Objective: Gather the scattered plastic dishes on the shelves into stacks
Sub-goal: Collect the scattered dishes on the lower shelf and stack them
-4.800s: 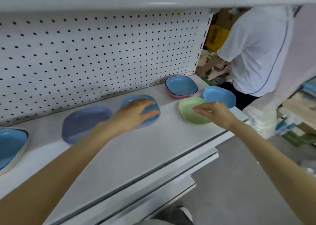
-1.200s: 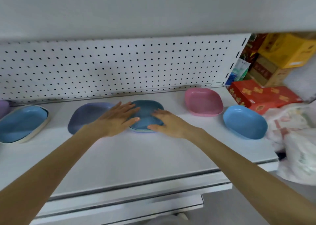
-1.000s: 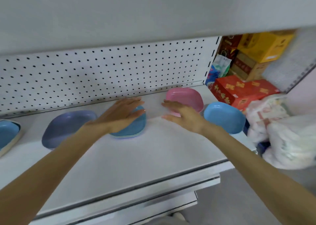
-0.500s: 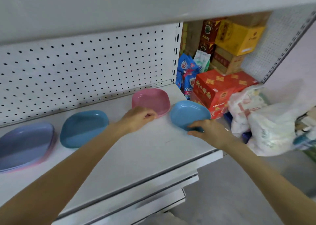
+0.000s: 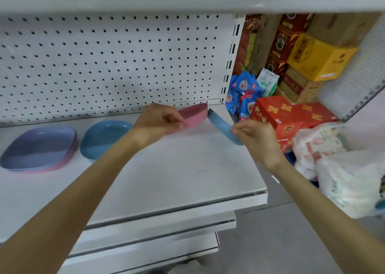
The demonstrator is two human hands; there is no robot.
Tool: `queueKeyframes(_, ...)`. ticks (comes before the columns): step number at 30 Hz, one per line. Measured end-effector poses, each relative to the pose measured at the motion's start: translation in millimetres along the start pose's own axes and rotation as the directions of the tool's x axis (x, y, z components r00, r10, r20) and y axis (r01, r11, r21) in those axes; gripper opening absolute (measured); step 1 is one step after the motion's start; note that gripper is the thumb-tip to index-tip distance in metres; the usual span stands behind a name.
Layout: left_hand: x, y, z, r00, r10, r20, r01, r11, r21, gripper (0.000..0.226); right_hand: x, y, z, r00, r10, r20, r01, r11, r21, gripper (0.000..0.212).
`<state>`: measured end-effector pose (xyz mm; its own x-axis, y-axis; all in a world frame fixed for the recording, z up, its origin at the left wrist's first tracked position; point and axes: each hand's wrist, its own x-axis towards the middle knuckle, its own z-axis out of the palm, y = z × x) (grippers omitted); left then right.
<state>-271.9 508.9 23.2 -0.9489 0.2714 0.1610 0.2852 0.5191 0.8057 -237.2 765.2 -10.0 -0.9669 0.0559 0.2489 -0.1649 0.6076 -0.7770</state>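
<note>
Your left hand [image 5: 160, 119] is clamped on the near rim of a pink rounded-square plastic dish [image 5: 194, 114] at centre frame, fingers curled round it. The dish is tilted up from the white metal shelf [image 5: 177, 176]. Your right hand [image 5: 254, 136], just right of centre, pinches the near end of a light blue plastic dish [image 5: 223, 126], which is turned steeply on edge. The far ends of the two dishes come close together; contact cannot be confirmed.

At left of frame a teal plastic dish [image 5: 104, 136] lies flat on the shelf. Beside it lies a purple plastic dish [image 5: 39, 146] with a pink rim showing beneath it.

At right, beyond the shelf end, are red cartons with gold characters [image 5: 291, 113], blue-and-white printed packets [image 5: 243, 90], a yellow carton [image 5: 320, 59] and white plastic bags [image 5: 343, 169]. All the printing is too blurred to read.
</note>
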Motion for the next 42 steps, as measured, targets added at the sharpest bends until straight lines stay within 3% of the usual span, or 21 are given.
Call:
queueKeyframes(2,-18.9,9.6,-32.4,0.996,0.029,-0.089,-0.034,0.998,-0.057,0.017,8.3,-22.3,7.7,1.0,-0.001,0.004,0.0,0.985,0.171,0.007)
queueKeyframes(4,-39.9,7.0,-68.3,0.982,0.043,-0.183,-0.045,0.999,-0.005,0.015,13.3,-44.1,23.8,0.999,-0.035,0.014,0.03,0.962,0.272,0.011)
queueKeyframes(10,-95.6,-51.2,-172.6,0.933,-0.071,-0.353,0.195,0.924,0.33,0.025,5.7,-92.5,101.9,0.965,-0.162,0.204,0.086,0.937,0.339,0.02)
queueKeyframes(12,-114.7,-78.5,-197.4,0.928,-0.119,-0.354,0.263,0.881,0.393,0.014,0.6,-101.6,130.8,0.938,-0.232,0.259,0.163,0.951,0.261,0.02)
queueKeyframes(15,-140.7,-115.0,-217.8,0.933,-0.187,-0.308,0.32,0.821,0.472,0.004,-6.1,-119.6,169.9,0.876,-0.393,0.279,0.402,0.915,0.027,0.006)
queueKeyframes(18,-157.4,-150.0,-223.5,0.972,-0.1,-0.214,0.212,0.772,0.6,0.019,-7.6,-139.9,198.2,0.818,-0.456,0.351,0.537,0.824,-0.181,0.008)
queueKeyframes(21,-166.1,-182.5,-230.0,0.985,-0.154,-0.076,0.169,0.797,0.58,0.062,-3.0,-144.5,214.7,0.772,-0.389,0.503,0.587,0.739,-0.329,0.011)
queueKeyframes(24,-164.1,-197.9,-240.7,0.975,-0.211,-0.073,0.22,0.861,0.458,0.082,-4.6,-137.5,219.5,0.794,-0.234,0.561,0.489,0.795,-0.36,0.024)
queueKeyframes(26,-156.9,-200.2,-244.0,0.968,-0.25,-0.027,0.236,0.866,0.442,0.084,-4.8,-135.6,222.9,0.825,-0.159,0.542,0.393,0.851,-0.348,0.029)
queueKeyframes(28,-148.9,-200.7,-242.6,0.949,-0.302,0.089,0.206,0.809,0.55,0.081,-3.0,-137.7,231.1,0.824,-0.087,0.56,0.318,0.888,-0.331,0.034)
queueKeyframes(32,-139.5,-211.9,-232.0,0.919,-0.323,0.226,0.076,0.709,0.701,0.051,0.5,-153.9,257.3,0.77,0.014,0.638,0.246,0.916,-0.317,0.054)
queueKeyframes(42,-140.6,-220.0,-222.0,0.94,-0.295,0.173,0.063,0.647,0.76,0.049,6.6,-160.1,274.2,0.708,0.155,0.689,0.242,0.863,-0.443,0.05)
